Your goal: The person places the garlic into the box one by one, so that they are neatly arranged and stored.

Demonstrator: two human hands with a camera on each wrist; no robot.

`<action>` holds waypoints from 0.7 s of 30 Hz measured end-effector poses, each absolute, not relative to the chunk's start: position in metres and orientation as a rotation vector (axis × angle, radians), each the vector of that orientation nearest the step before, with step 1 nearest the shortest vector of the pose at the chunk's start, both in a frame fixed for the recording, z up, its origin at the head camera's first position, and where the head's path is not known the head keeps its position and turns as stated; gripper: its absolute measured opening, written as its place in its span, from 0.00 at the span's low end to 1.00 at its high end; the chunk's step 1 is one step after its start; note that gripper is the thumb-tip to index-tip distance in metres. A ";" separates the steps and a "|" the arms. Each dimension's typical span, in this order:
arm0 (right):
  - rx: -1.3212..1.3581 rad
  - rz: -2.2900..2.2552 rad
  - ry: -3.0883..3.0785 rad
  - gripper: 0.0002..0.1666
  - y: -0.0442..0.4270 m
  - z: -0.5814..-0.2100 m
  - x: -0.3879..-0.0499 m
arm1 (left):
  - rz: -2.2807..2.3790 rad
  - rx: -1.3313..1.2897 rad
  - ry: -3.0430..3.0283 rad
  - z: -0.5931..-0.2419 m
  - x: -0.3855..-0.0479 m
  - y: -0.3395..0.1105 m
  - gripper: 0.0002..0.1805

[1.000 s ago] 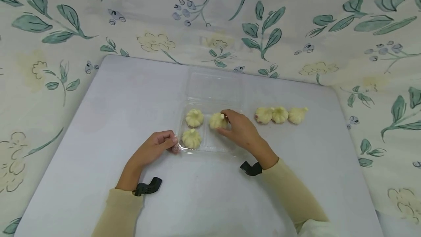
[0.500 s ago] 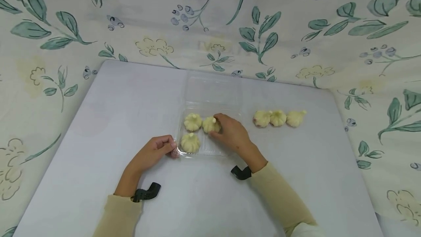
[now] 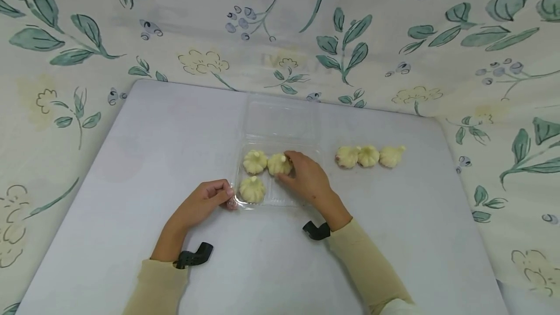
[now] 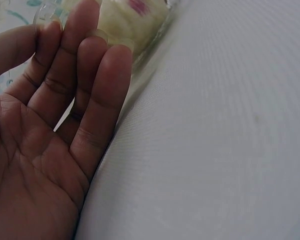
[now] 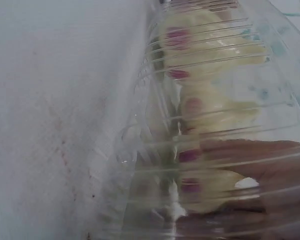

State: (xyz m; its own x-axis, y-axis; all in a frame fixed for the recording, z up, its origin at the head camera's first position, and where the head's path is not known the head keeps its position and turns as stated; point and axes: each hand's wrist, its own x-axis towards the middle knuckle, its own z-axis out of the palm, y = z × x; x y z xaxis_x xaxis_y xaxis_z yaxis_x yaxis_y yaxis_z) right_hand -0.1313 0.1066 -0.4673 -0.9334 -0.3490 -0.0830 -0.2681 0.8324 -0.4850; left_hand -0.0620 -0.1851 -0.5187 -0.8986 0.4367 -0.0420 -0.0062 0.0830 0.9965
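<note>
A clear plastic clamshell container (image 3: 286, 197) lies with its lid folded back on the white table. My left hand (image 3: 203, 204) pinches its front left corner; in the left wrist view, the thumb and index finger of that hand (image 4: 55, 100) meet at the plastic edge. Inside, two garlic bulbs stand along the left side, one at the back (image 3: 255, 162) and one in front (image 3: 252, 189). My right hand (image 3: 308, 176) holds a third garlic bulb (image 3: 277, 165) beside the back one. Through the ribbed plastic wall, the right wrist view shows this held bulb (image 5: 215, 190) between fingers.
Three more garlic bulbs (image 3: 368, 156) sit in a row on the table (image 3: 407, 218), right of the container. The transparent lid (image 3: 281, 118) lies behind the container, near the table's back edge. A floral cloth (image 3: 183, 23) hangs behind and at the sides.
My right hand has moved left inside the container with its garlic bulb, bringing it up to the back left bulb. The left hand stays on the corner. The head view has tilted slightly.
</note>
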 end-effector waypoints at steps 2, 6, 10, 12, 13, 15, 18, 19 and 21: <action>-0.475 -0.716 2.849 0.40 0.106 -0.468 -0.131 | 1.885 0.436 2.034 -0.519 -0.062 -0.185 0.11; -0.459 -0.726 2.865 0.38 0.106 -0.469 -0.130 | 1.892 0.451 2.031 -0.520 -0.062 -0.186 0.11; -0.450 -0.730 2.873 0.36 0.104 -0.469 -0.130 | 1.892 0.449 2.031 -0.519 -0.063 -0.187 0.12; -0.449 -0.725 2.874 0.36 0.103 -0.469 -0.129 | 1.891 0.442 2.031 -0.518 -0.062 -0.187 0.12; -0.448 -0.724 2.875 0.36 0.103 -0.469 -0.129 | 1.891 0.442 2.030 -0.518 -0.062 -0.187 0.12; -0.446 -0.725 2.876 0.36 0.103 -0.469 -0.129 | 1.889 0.439 2.030 -0.517 -0.062 -0.186 0.12; -0.443 -0.729 2.874 0.37 0.104 -0.468 -0.129 | 1.889 0.432 2.028 -0.517 -0.063 -0.186 0.12; -0.442 -0.732 2.875 0.37 0.104 -0.468 -0.129 | 1.889 0.431 2.027 -0.517 -0.063 -0.185 0.12; -0.440 -0.735 2.873 0.37 0.104 -0.468 -0.130 | 1.889 0.432 2.028 -0.516 -0.063 -0.185 0.12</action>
State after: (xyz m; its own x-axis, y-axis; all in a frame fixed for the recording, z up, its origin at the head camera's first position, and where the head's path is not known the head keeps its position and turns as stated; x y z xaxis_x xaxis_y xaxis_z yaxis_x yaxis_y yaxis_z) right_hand -0.1297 0.1041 -0.4680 -0.9470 -0.3146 -0.0655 -0.2445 0.8377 -0.4884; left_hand -0.0628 -0.1847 -0.5163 -0.8978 0.4388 -0.0375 -0.0063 0.0724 0.9974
